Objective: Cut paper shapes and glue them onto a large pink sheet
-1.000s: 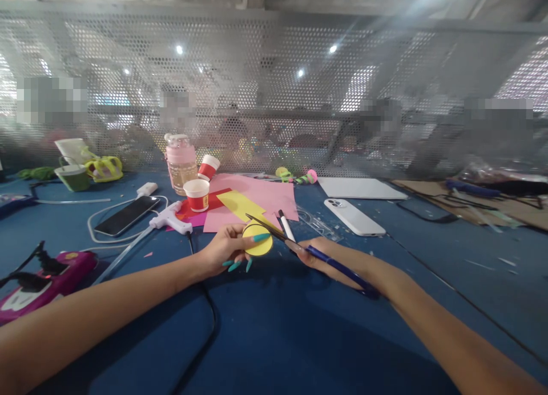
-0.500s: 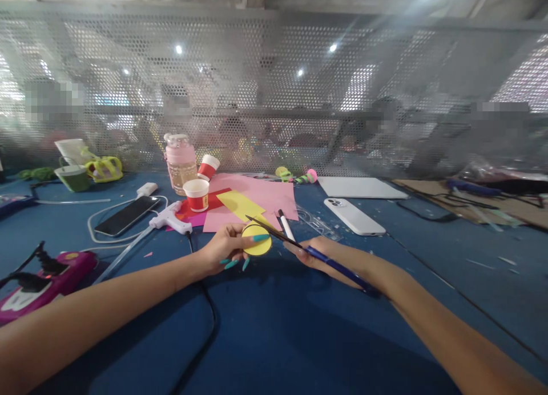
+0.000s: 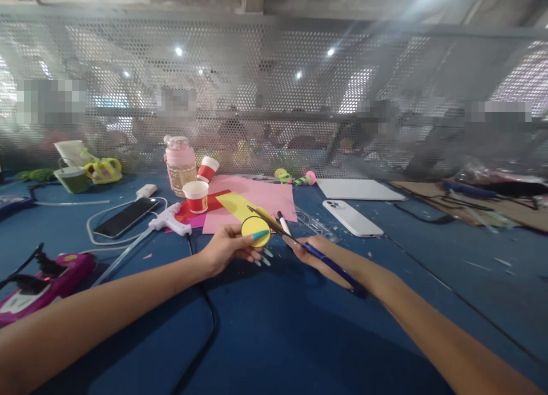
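Note:
Between the thumb and fingers of my left hand (image 3: 229, 246) is a round yellow paper disc (image 3: 252, 228) with a dark line along its edge. Scissors (image 3: 327, 262) with blue handles are in my right hand (image 3: 314, 255), their dark blades pointing up and left. The blades lie at the disc's upper right edge; whether they touch it I cannot tell. Behind the disc, a yellow paper sheet (image 3: 233, 204) rests on pink paper (image 3: 269, 195). A white marker with a black cap (image 3: 283, 224) lies just behind the blades.
Left of the paper stand a red-and-white paper cup (image 3: 197, 198), a pink bottle (image 3: 180, 166) and a white glue gun (image 3: 171, 218). A dark phone (image 3: 126, 218) and a purple power strip (image 3: 55, 283) lie further left. A white phone (image 3: 353, 218) is at right.
The yellow disc has turned in my left hand, and its fingers have shifted beneath it. The scissors have moved slightly, with the blades now nearer the disc's right edge.

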The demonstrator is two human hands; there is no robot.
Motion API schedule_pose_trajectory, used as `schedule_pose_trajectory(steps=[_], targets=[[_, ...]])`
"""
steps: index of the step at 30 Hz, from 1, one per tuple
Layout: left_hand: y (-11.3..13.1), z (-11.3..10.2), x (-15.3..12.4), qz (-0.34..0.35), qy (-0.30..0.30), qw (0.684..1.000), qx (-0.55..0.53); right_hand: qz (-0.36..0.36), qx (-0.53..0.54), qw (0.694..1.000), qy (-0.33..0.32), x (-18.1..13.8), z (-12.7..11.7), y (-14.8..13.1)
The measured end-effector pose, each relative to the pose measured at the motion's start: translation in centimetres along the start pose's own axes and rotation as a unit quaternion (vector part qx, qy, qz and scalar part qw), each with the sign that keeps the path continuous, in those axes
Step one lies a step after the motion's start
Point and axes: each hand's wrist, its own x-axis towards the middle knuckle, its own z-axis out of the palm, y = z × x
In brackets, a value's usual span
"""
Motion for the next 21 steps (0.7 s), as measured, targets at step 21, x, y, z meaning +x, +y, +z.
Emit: schedule_pose_trajectory(steps=[21], targets=[[-0.15, -0.16, 0.09, 0.050, 0.048, 0.994, 0.081, 0.033, 0.012, 0.999, -0.011, -0.20, 0.10, -0.54]])
